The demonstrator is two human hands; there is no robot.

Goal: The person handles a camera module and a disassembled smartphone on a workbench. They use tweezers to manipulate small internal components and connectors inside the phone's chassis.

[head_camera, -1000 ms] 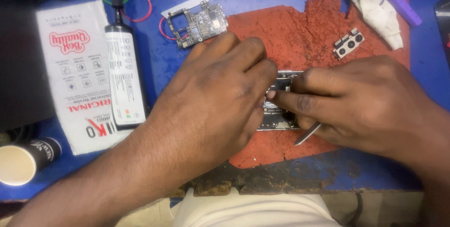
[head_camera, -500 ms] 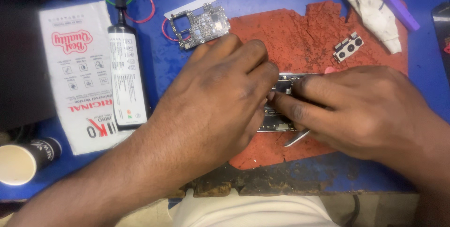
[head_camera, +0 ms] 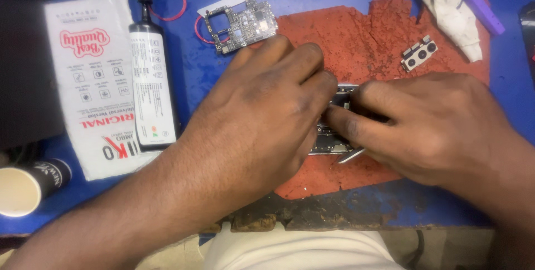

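Both my hands meet over a small dark phone body (head_camera: pixel 333 139) that lies on a worn red mat (head_camera: pixel 362 36). My left hand (head_camera: pixel 256 114) covers the phone body's left part and its fingers press down on it. My right hand (head_camera: pixel 429 125) comes in from the right with its fingertips pinched at the phone body's top edge. A thin metal tweezer tip (head_camera: pixel 351 156) sticks out from under that hand. Most of the phone body is hidden by the hands.
On the blue table lie a bare circuit board (head_camera: pixel 239 23), a camera module (head_camera: pixel 419 54), a black glue tube (head_camera: pixel 151 80), a white packet (head_camera: pixel 89 86), green and red rubber bands (head_camera: pixel 167 2), a paper cup (head_camera: pixel 22 189), a crumpled white cloth (head_camera: pixel 451 8) and a purple strip (head_camera: pixel 473 0).
Both hands stay on the phone body. The metal tip under the right hand has shifted slightly to the left.
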